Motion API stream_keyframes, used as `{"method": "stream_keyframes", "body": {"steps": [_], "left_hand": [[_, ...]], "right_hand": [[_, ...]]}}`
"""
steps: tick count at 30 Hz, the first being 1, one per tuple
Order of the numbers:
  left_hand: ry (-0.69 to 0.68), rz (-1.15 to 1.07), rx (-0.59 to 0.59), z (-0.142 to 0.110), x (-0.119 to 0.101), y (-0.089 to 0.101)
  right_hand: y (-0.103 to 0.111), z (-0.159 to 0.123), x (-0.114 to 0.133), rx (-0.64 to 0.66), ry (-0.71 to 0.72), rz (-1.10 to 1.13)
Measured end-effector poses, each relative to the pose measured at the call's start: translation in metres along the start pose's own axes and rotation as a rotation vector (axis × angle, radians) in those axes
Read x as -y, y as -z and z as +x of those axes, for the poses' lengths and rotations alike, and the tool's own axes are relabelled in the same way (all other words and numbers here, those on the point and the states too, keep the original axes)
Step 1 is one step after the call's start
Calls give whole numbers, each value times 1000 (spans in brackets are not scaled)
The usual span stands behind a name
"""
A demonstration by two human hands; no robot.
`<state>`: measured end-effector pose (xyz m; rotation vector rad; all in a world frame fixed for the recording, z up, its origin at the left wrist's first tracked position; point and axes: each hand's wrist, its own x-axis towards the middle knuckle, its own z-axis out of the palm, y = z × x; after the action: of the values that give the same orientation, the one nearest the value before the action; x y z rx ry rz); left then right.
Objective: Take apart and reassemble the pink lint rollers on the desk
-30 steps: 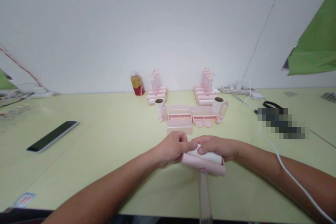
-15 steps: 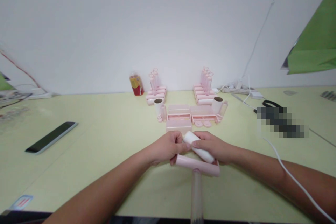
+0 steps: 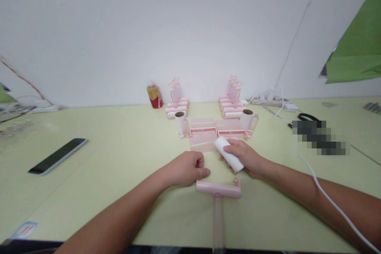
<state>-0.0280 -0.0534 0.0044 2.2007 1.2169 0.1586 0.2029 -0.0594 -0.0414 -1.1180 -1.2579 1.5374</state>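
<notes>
In my right hand [image 3: 242,154] is a white paper roll [image 3: 228,154], tilted, its upper end pointing to the back left. A pink lint roller frame [image 3: 218,189] lies across in front of me, and its clear handle [image 3: 218,222] runs down past the table's front edge. My left hand [image 3: 192,168] is closed at the frame's left end, with the thumb pointing right; the fingers hide that end. The roll is apart from the frame, above and behind its right arm.
Behind my hands sit pink cases [image 3: 204,142], and two upright rolls [image 3: 247,118] flank them. Assembled lint rollers [image 3: 176,101] stand in two groups by the wall. A drink bottle [image 3: 154,95], a phone [image 3: 58,156] and a white cable [image 3: 324,198] are also on the table.
My right hand has lifted the roll away from the frame, up and back. The frame has shifted slightly left. The round pink caps are now hidden behind the roll and right hand.
</notes>
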Motion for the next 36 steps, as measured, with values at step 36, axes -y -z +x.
{"method": "stream_keyframes", "body": {"steps": [36], "left_hand": [[-276, -165, -309, 8, -4, 3]], "right_hand": [[8, 2, 3, 290, 92, -46]]}}
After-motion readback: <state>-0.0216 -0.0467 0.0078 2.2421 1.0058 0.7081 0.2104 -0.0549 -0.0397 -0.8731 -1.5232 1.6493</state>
